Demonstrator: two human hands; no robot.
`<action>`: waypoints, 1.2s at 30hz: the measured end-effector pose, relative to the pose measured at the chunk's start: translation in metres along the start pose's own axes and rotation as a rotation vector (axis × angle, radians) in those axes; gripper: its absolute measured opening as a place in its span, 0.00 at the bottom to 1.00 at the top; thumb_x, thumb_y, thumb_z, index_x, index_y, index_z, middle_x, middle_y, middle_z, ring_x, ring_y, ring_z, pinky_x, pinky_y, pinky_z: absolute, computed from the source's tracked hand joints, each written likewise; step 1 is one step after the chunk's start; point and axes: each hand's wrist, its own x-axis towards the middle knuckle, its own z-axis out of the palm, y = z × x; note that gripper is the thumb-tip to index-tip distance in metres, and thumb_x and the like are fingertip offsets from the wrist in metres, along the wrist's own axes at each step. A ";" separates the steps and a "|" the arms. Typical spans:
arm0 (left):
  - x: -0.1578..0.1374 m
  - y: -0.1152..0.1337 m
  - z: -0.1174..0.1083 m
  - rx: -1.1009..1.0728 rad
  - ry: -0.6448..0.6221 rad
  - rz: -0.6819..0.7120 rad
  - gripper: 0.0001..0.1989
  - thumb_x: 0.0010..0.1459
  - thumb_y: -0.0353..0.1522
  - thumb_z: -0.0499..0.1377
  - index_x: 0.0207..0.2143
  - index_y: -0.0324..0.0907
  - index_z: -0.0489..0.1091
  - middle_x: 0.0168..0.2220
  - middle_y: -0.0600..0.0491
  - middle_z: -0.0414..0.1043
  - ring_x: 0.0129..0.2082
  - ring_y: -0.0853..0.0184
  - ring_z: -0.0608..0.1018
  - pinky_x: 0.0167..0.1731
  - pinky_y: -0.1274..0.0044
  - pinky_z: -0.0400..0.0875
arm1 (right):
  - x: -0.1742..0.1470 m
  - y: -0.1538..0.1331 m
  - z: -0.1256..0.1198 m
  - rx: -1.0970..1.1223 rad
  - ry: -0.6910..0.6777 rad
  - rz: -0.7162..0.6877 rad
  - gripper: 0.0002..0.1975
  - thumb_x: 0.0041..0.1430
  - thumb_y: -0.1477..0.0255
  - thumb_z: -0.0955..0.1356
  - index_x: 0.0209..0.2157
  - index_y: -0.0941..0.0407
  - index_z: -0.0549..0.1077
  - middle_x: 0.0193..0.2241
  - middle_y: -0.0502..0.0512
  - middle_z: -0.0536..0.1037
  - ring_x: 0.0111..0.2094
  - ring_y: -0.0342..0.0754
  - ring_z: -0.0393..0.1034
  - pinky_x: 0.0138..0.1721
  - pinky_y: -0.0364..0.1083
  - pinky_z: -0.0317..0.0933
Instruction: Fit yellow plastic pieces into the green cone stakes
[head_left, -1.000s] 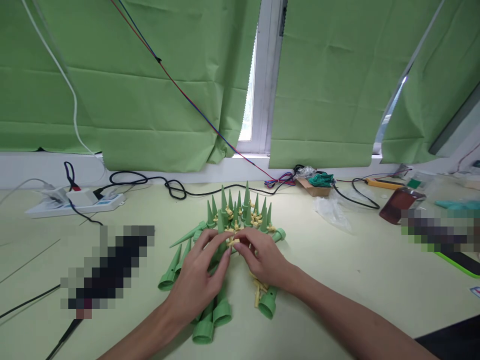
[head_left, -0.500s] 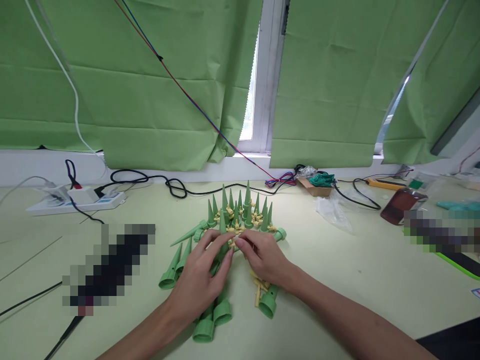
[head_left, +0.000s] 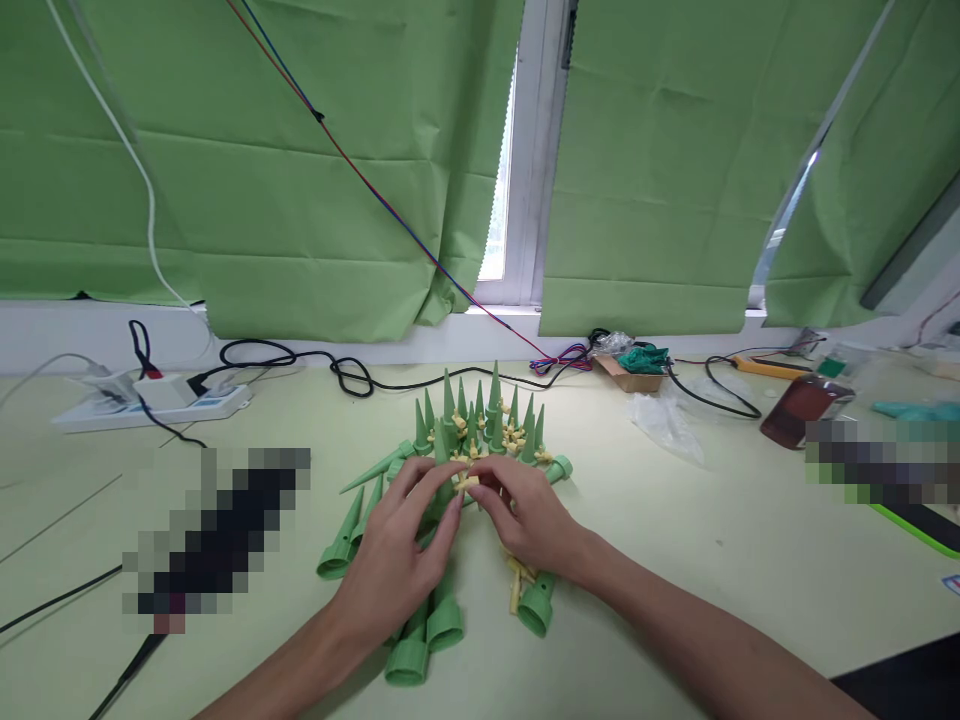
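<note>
A green watering spike [head_left: 441, 436] stands point-up in the closed fingers of my left hand [head_left: 409, 540], its lower part hidden behind them. Between the fingertips of both hands shows a small yellow valve [head_left: 466, 483] at the spike's right side. My right hand [head_left: 529, 510] pinches this valve with thumb and forefinger. Behind the hands, several upright green spikes [head_left: 495, 405] stand with yellow valves [head_left: 513, 436] among them. More spikes lie by my left wrist, including one with its open cap end [head_left: 407, 662] facing me. Loose yellow valves [head_left: 515, 590] and a spike [head_left: 537, 608] lie below my right hand.
A power strip [head_left: 154, 405] sits at the back left, with a black cable [head_left: 405, 386] running along the wall. Toward the right are a small cardboard box [head_left: 630, 376], a plastic bag [head_left: 667, 425] and a bottle of dark red liquid [head_left: 802, 412]. Blurred dark items flank the hands.
The spike in my left hand has shifted slightly left. The yellow valve between the fingertips shows more fully, and my right fingers have moved a little.
</note>
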 end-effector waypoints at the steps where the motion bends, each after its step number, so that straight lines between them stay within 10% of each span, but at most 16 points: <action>1: 0.000 0.000 0.000 0.000 -0.003 0.002 0.14 0.66 0.30 0.54 0.53 0.47 0.65 0.43 0.51 0.65 0.39 0.66 0.72 0.38 0.76 0.70 | 0.000 0.000 0.000 -0.004 -0.001 0.003 0.06 0.68 0.72 0.61 0.39 0.56 0.69 0.32 0.53 0.73 0.31 0.45 0.66 0.34 0.44 0.59; 14: -0.002 0.000 0.000 -0.014 -0.035 -0.011 0.13 0.66 0.31 0.53 0.52 0.47 0.66 0.44 0.51 0.64 0.37 0.67 0.72 0.36 0.77 0.71 | 0.001 0.002 0.000 -0.040 -0.020 0.031 0.14 0.70 0.69 0.61 0.27 0.55 0.64 0.23 0.47 0.65 0.25 0.42 0.59 0.29 0.43 0.52; 23: 0.002 0.001 0.000 0.012 0.018 -0.016 0.13 0.66 0.30 0.54 0.53 0.47 0.65 0.44 0.51 0.66 0.40 0.66 0.73 0.39 0.76 0.71 | 0.000 -0.002 0.000 0.032 0.015 0.045 0.08 0.68 0.70 0.63 0.46 0.55 0.68 0.31 0.51 0.73 0.30 0.44 0.67 0.32 0.42 0.59; 36: 0.001 0.000 0.000 0.001 -0.020 -0.020 0.13 0.66 0.31 0.53 0.52 0.47 0.65 0.44 0.51 0.67 0.39 0.65 0.73 0.39 0.74 0.71 | 0.000 0.001 0.000 0.015 -0.014 0.034 0.05 0.69 0.71 0.62 0.40 0.55 0.69 0.31 0.51 0.73 0.31 0.45 0.67 0.34 0.43 0.59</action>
